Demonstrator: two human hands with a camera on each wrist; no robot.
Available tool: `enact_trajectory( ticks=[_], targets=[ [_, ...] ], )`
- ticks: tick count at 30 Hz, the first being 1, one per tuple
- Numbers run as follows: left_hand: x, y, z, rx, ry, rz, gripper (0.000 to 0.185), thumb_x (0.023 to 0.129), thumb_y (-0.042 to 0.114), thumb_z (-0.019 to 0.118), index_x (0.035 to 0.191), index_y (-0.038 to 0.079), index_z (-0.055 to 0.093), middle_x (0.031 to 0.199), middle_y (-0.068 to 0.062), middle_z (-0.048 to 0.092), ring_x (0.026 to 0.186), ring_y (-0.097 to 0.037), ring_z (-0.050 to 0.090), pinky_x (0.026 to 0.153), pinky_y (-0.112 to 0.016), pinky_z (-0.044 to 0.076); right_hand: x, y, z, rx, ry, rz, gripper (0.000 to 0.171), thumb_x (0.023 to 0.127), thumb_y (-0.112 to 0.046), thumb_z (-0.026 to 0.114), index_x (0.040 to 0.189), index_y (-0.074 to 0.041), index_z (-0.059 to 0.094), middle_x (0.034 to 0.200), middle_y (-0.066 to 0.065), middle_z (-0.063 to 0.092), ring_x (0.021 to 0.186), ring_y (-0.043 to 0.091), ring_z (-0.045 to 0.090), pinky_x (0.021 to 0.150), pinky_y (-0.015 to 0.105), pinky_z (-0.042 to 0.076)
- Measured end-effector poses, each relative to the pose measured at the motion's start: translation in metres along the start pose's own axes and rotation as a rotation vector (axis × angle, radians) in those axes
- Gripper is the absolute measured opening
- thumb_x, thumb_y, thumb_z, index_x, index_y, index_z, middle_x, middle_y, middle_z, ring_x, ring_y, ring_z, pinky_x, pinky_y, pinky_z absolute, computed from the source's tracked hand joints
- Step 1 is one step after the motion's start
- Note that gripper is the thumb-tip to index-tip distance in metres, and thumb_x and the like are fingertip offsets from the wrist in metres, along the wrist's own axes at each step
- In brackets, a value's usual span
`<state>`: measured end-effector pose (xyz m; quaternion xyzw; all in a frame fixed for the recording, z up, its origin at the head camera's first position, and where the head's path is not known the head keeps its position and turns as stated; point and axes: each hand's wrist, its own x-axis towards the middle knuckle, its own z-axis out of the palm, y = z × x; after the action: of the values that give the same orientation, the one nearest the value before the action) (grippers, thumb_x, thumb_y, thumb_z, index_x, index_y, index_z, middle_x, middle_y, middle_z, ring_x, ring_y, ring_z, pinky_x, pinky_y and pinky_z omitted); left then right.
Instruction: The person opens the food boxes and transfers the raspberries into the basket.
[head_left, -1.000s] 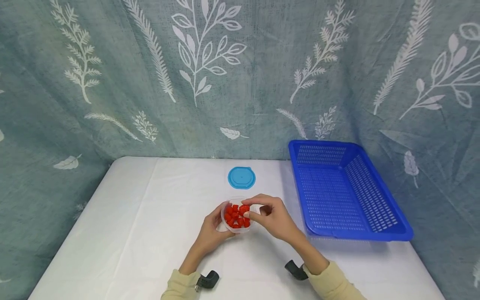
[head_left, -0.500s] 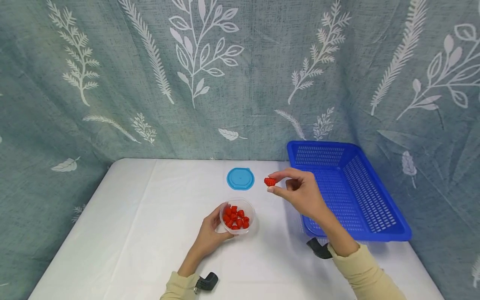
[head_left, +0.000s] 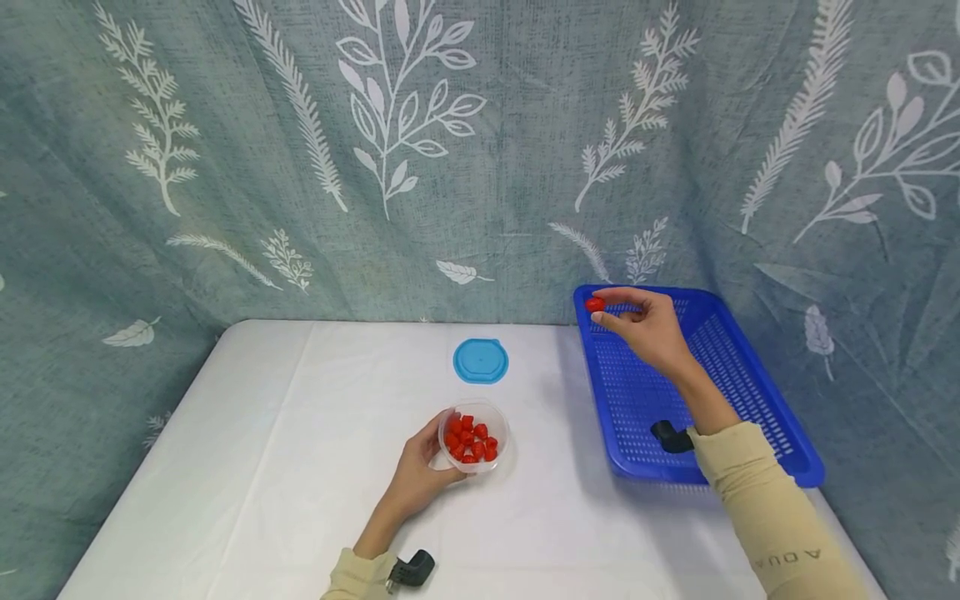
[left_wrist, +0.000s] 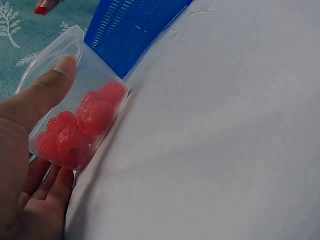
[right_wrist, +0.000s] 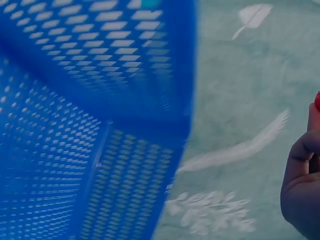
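In the head view the left hand grips a clear plastic tub from its left side, the tub standing on the white table. Several red raspberries lie inside it; the left wrist view shows the thumb across the tub wall and raspberries through it. Between thumb and finger, the right hand pinches a single raspberry above the far left corner of the blue basket. Only part of the right hand appears at the edge of the right wrist view.
A round blue lid lies flat on the white tablecloth behind the tub. The slotted basket stands at the table's right side. A green leaf-patterned curtain hangs behind the table.
The right hand has taken a raspberry from the tub and carried it to the right and away, over the basket's far left corner. The left hand and tub have hardly moved.
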<state>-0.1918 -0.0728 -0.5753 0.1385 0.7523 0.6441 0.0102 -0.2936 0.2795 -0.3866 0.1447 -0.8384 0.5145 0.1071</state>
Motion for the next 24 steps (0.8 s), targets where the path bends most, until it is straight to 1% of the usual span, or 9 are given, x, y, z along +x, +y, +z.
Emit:
enact_trajectory(
  ticks=[3,6,10,14,16,18,20,22,24],
  targets=[
    [-0.001,-0.001,-0.001,0.019,-0.003,0.013,0.089,0.078,0.013,0.088,0.154,0.011,0.043,0.156,-0.006,0.048,0.148,-0.028,0.039,0.119,-0.042,0.035,0.007,0.017,-0.003,-0.019,0.025,0.029,0.040,0.091,-0.016,0.078,0.127,0.000,0.069,0.094,-0.007,0.068,0.047,0.007,0.036,0.042,0.027,0.029],
    [-0.001,-0.001,-0.001,0.032,-0.009,0.015,0.089,0.078,0.014,0.088,0.155,0.012,0.043,0.157,-0.006,0.047,0.148,-0.028,0.039,0.119,-0.041,0.035,0.013,0.033,-0.003,-0.039,0.044,0.056,0.040,0.092,-0.018,0.077,0.127,-0.002,0.069,0.109,-0.003,0.072,0.053,0.007,0.048,0.047,0.023,0.039],
    [-0.005,-0.001,-0.002,0.020,0.005,-0.008,0.090,0.076,0.010,0.089,0.154,0.012,0.044,0.156,-0.006,0.048,0.147,-0.029,0.041,0.119,-0.042,0.035,0.020,0.056,0.000,-0.040,0.033,0.115,0.043,0.092,-0.023,0.077,0.129,-0.003,0.069,0.120,0.011,0.071,0.072,0.002,0.065,0.063,0.019,0.053],
    [-0.006,-0.001,-0.002,0.022,0.003,-0.013,0.090,0.075,0.009,0.089,0.154,0.012,0.044,0.156,-0.007,0.048,0.147,-0.030,0.041,0.119,-0.042,0.035,0.026,0.082,0.001,-0.060,0.022,0.166,0.044,0.093,-0.022,0.076,0.131,-0.002,0.068,0.126,0.020,0.069,0.090,0.000,0.068,0.073,0.014,0.055],
    [-0.005,-0.001,-0.002,0.023,-0.005,-0.016,0.091,0.076,0.011,0.089,0.154,0.013,0.044,0.156,-0.005,0.048,0.148,-0.029,0.040,0.119,-0.040,0.035,0.028,0.096,0.000,-0.075,0.016,0.180,0.042,0.092,-0.018,0.076,0.129,0.000,0.068,0.126,0.023,0.068,0.099,0.009,0.068,0.075,0.011,0.053],
    [-0.003,-0.001,-0.002,0.023,-0.008,-0.014,0.091,0.076,0.012,0.089,0.155,0.014,0.044,0.157,-0.004,0.048,0.148,-0.027,0.040,0.119,-0.038,0.036,0.029,0.107,-0.001,-0.096,-0.002,0.199,0.041,0.092,-0.014,0.076,0.128,0.003,0.068,0.126,0.026,0.068,0.109,0.021,0.068,0.079,0.010,0.051],
    [-0.002,0.000,-0.001,0.015,-0.010,-0.005,0.091,0.076,0.012,0.089,0.154,0.014,0.044,0.156,-0.004,0.048,0.148,-0.027,0.040,0.119,-0.037,0.035,0.030,0.117,-0.002,-0.108,-0.024,0.229,0.041,0.092,-0.011,0.075,0.128,0.005,0.067,0.127,0.028,0.066,0.119,0.032,0.063,0.086,0.013,0.050],
    [-0.001,0.001,-0.002,0.006,-0.011,0.002,0.091,0.076,0.012,0.090,0.154,0.013,0.044,0.156,-0.005,0.048,0.148,-0.027,0.040,0.120,-0.037,0.035,0.031,0.123,-0.003,-0.115,-0.047,0.268,0.041,0.093,-0.009,0.074,0.130,0.006,0.065,0.131,0.028,0.064,0.126,0.039,0.058,0.096,0.023,0.051],
    [0.000,0.002,-0.002,-0.001,-0.013,0.006,0.091,0.075,0.011,0.090,0.154,0.012,0.044,0.156,-0.005,0.048,0.149,-0.026,0.039,0.120,-0.036,0.034,0.030,0.128,-0.003,-0.114,-0.074,0.306,0.042,0.094,-0.009,0.072,0.132,0.007,0.063,0.135,0.029,0.062,0.130,0.041,0.055,0.105,0.037,0.049]
  ],
)
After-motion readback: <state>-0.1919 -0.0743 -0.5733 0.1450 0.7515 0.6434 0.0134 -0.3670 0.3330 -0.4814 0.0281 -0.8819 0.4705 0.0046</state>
